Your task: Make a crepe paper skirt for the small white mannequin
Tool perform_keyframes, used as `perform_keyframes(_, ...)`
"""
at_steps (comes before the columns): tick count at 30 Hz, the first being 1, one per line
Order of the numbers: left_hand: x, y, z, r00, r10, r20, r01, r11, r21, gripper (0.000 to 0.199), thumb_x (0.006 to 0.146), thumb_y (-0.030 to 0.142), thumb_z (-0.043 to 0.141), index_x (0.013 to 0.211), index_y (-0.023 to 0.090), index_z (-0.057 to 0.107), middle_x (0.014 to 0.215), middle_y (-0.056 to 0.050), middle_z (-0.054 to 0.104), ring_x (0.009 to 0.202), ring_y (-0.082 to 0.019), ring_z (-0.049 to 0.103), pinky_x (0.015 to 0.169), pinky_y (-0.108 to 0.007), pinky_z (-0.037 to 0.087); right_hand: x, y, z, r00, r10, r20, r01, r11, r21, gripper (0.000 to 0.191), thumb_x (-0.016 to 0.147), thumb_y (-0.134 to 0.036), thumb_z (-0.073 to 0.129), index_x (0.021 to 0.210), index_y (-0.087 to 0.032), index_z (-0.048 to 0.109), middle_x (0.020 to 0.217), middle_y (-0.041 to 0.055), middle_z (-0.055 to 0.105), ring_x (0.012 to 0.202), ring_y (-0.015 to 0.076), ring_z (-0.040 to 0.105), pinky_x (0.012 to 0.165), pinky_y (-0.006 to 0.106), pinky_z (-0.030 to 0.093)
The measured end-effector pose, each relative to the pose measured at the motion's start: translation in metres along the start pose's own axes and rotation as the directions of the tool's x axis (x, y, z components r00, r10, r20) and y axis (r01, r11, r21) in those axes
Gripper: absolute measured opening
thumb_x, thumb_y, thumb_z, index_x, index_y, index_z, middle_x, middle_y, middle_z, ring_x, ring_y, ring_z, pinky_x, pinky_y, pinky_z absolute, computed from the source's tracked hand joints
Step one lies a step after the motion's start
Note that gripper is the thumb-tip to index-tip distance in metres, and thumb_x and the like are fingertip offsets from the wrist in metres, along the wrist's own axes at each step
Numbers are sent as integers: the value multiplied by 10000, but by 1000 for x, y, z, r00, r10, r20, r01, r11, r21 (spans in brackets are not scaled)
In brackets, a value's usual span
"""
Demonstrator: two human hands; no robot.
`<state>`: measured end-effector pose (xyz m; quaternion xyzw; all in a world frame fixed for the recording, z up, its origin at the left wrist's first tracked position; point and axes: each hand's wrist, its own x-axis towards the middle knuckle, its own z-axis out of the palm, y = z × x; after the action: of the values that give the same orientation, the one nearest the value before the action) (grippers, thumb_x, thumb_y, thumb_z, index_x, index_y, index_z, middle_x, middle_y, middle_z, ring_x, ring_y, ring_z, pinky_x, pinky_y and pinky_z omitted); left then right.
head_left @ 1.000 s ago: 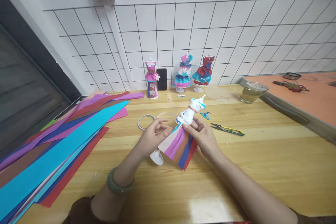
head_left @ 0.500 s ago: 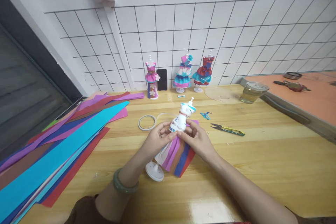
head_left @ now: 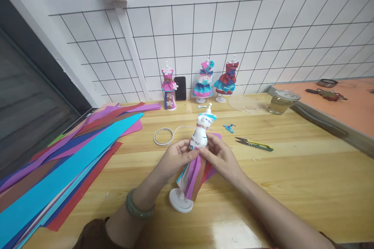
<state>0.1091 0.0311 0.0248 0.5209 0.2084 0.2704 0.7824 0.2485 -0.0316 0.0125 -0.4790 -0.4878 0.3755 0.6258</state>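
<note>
A small white mannequin [head_left: 201,132] with a blue band at its bust leans slightly in the middle of the table, its round base [head_left: 181,200] below. Around its hips hangs a skirt of crepe paper strips [head_left: 191,177] in white, purple, brown and red. My left hand [head_left: 178,157] grips it from the left, thumb pressed on the skirt's top edge. From the other side my right hand [head_left: 219,155] closes on the same edge, its thumb close to the left one. The fingers behind the mannequin are partly hidden.
Long crepe paper sheets [head_left: 73,155] cover the left side. A tape roll [head_left: 163,136], a blue scrap [head_left: 229,128] and yellow-green thread snips [head_left: 254,144] lie beyond my hands. Dressed mannequins [head_left: 203,81] and a phone [head_left: 180,88] stand by the wall; a lidded cup [head_left: 282,103] is at right.
The mannequin has become more upright and turned a little, its base shifting right and nearer to me. More red now shows at the skirt's right, and the blue strip is hidden.
</note>
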Motion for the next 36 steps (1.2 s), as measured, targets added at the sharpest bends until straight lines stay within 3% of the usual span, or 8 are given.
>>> perform_keyframes(10,2,-2,-5,999,27,-36,-26,999,44,338,681,253,690,978,120,598,973,-105,641,899,-183,594,848,-310,417,4,-6,-10,998,34,54,-28,993,-115,412,830,-467,480,1167,-248,569,1097,43,614,1031,231,538,920,375,405)
perform_keyframes(14,3,-2,-4,998,24,-53,-25,1000,-14,305,680,224,688,951,122,593,925,-84,645,869,-165,596,827,-295,424,3,-7,-11,994,-15,107,28,992,-124,382,829,-433,503,1165,-265,575,1112,36,602,1098,227,494,940,360,383)
perform_keyframes(20,3,-1,-6,998,34,-45,-38,996,-85,315,687,226,679,969,123,586,961,-101,648,863,-183,608,813,-307,435,0,-7,-8,979,46,199,-38,998,-44,494,793,-342,587,1260,-236,467,696,-18,546,656,127,523,603,248,433)
perform_keyframes(25,2,0,-7,998,26,-63,-32,995,-97,336,718,251,651,1024,133,579,977,-105,654,847,-196,623,798,-319,440,-2,-6,-7,979,104,175,-96,994,-56,693,757,-307,635,1357,-169,314,610,-63,453,543,81,447,506,216,362)
perform_keyframes(28,3,0,-7,997,30,-69,-36,995,-90,320,715,249,653,1005,131,588,971,-102,658,838,-192,624,787,-311,444,-1,-5,-8,982,154,106,-149,987,-59,598,733,-329,654,1265,-149,448,594,-59,473,524,80,461,490,217,374)
perform_keyframes(31,4,0,-7,996,33,-84,-40,996,-83,331,706,259,660,1000,126,591,947,-102,663,833,-198,624,779,-315,447,0,-3,-9,983,174,57,-172,984,-34,353,704,-361,671,992,-162,626,648,-12,586,573,112,541,527,242,444)
perform_keyframes(34,4,0,-7,992,28,-119,-37,997,-70,340,688,285,673,978,123,599,896,-94,672,770,-180,627,741,-297,452,-1,-2,-9,984,156,83,-152,987,-44,210,700,-375,669,779,-180,660,734,23,662,647,151,599,597,280,495)
perform_keyframes(36,4,-1,-8,991,31,-128,-39,997,-60,352,688,300,671,984,124,599,879,-88,673,747,-173,627,728,-291,453,-2,-3,-9,988,118,96,-111,991,-72,188,711,-364,660,789,-194,670,770,23,680,684,165,616,632,296,508)
